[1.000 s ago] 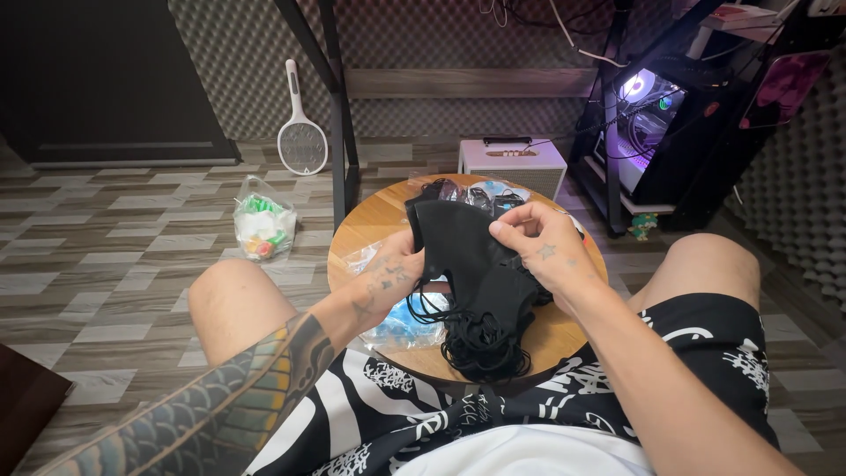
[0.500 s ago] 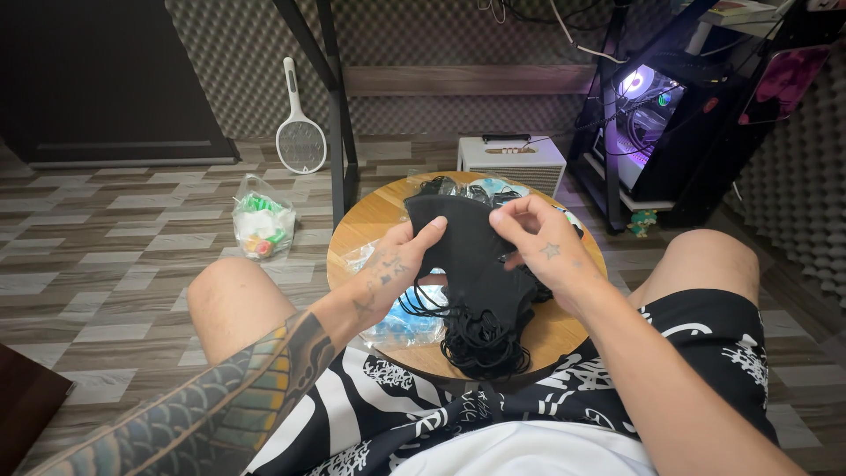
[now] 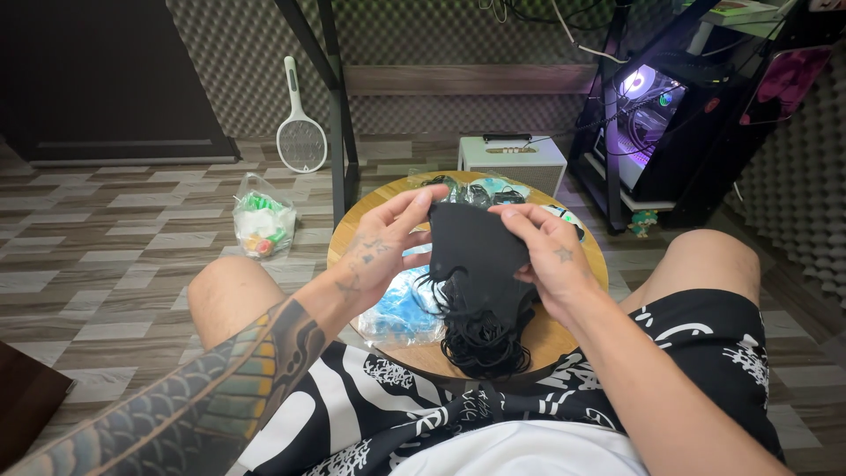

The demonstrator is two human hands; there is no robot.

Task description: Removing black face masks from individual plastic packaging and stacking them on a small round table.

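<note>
Head view: my left hand (image 3: pixel 374 251) has its fingers (image 3: pixel 421 204) spread wide and laid along the left edge of a stack of black fabric face masks (image 3: pixel 476 256), thumb under, fingertips over the top corner. I judge this hand serves as the backstop that keeps the stack square. My right hand (image 3: pixel 551 256) closes its fingers (image 3: pixel 511 214) in a narrow pinch on the upper right corner of the same stack, apparently to part one layer from the rest. Both hands hold the stack raised and tilted toward the camera, just above the desk, so the edges are readable.

The masks' black elastic ear loops (image 3: pixel 485 339) hang loose below the stack in a tangle and rest on the round wooden desk (image 3: pixel 564 330), between my knees. A clear plastic bag of blue masks (image 3: pixel 401 308) lies on the desk beside the left wrist, within reach.

Further out, on the floor: a small plastic bag with green contents (image 3: pixel 262 225), a white electric swatter racket (image 3: pixel 301 132), a white box-shaped speaker (image 3: pixel 513 160), and a lit computer tower (image 3: pixel 648 123).
</note>
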